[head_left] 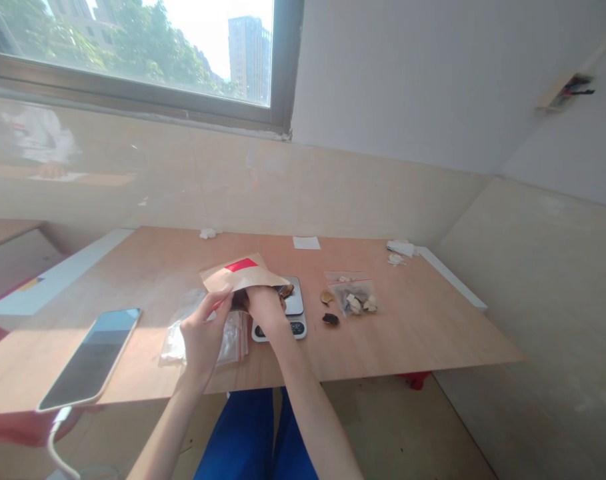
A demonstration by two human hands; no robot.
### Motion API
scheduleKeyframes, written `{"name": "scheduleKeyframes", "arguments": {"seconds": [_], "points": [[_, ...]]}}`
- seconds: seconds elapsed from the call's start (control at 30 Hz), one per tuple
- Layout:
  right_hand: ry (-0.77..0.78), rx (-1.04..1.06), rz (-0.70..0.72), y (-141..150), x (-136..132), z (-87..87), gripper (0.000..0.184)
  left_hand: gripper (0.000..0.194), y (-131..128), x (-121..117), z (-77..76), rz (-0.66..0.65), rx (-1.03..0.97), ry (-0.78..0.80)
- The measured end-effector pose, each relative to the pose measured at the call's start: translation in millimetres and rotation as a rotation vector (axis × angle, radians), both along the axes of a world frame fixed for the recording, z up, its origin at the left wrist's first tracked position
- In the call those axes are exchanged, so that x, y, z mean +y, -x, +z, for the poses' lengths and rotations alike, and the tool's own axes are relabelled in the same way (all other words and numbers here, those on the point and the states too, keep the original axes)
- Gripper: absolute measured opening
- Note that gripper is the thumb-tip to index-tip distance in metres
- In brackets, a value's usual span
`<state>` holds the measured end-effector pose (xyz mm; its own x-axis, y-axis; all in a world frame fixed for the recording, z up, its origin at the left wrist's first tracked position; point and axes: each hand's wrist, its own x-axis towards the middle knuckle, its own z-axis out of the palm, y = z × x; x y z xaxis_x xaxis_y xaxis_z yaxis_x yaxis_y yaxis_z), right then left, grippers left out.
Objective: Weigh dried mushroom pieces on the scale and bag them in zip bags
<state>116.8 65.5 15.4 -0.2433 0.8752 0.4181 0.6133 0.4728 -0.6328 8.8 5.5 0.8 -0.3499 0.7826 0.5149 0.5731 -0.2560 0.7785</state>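
Observation:
My left hand [206, 328] pinches the near edge of a brown paper bag [255, 275] with a red patch, holding it tilted with its mouth towards me. Inside that mouth is my right hand [265, 308]; its fingers are hidden by the paper. Behind and below the bag stands a white kitchen scale [295, 303] with a dark display. Brown dried pieces [286, 291] show at the bag's right edge, over the scale. Clear zip bags [233, 340] lie flat under my left hand.
Right of the scale are a yellowish slice [326, 297], a dark piece [331, 319] and a zip bag of pale chunks [359, 301]. A phone [93, 360] with a cable lies at the left. Paper scraps [307, 243] lie along the back of the table [407, 347].

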Motion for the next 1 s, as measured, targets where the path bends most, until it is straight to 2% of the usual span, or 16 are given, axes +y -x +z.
{"name": "scheduleKeyframes", "arguments": {"seconds": [0.1,0.17,0.3,0.47,0.53,0.63,0.73,0.8,0.9,1.0], "points": [[0.037,-0.175,-0.042,-14.3,-16.3,6.6,0.017,0.022,-0.5,1.0,3.8,0.017,0.01,-0.003],[0.006,-0.164,-0.007,-21.9,-24.7,12.5,0.016,0.022,-0.3,2.5,6.8,0.034,0.024,-0.007],[-0.06,0.013,0.094,-35.5,-36.8,22.0,0.016,0.025,0.2,6.5,13.6,0.061,0.044,-0.014],[-0.073,0.21,0.131,-55.2,-52.3,27.2,0.014,0.029,-1.2,10.1,23.3,0.079,-0.031,0.018],[-0.088,0.313,0.082,-67.1,-57.6,21.3,0.013,0.03,-0.1,16.8,29.3,0.058,-0.137,0.041],[-0.094,0.382,-0.066,-88.2,-59.4,-1.7,0.012,0.028,7.5,42.1,42.2,0.055,-0.271,-0.018],[-0.054,0.317,-0.133,-105.8,-53.2,-31.7,0.013,0.033,21.6,81.5,55.7,0.045,-0.333,-0.149],[-0.031,0.259,-0.132,-111.8,-46.6,-46.7,0.017,0.043,30.8,105.2,61.3,0.06,-0.312,-0.148],[-0.008,0.214,-0.11,-113.2,-37.1,-56.3,0.024,0.055,37.4,120.3,59.4,0.027,-0.256,-0.137],[0.005,0.212,-0.084,-113.6,-32.0,-57.4,0.028,0.059,34.7,106.3,42.6,0.006,-0.134,-0.208]]}}
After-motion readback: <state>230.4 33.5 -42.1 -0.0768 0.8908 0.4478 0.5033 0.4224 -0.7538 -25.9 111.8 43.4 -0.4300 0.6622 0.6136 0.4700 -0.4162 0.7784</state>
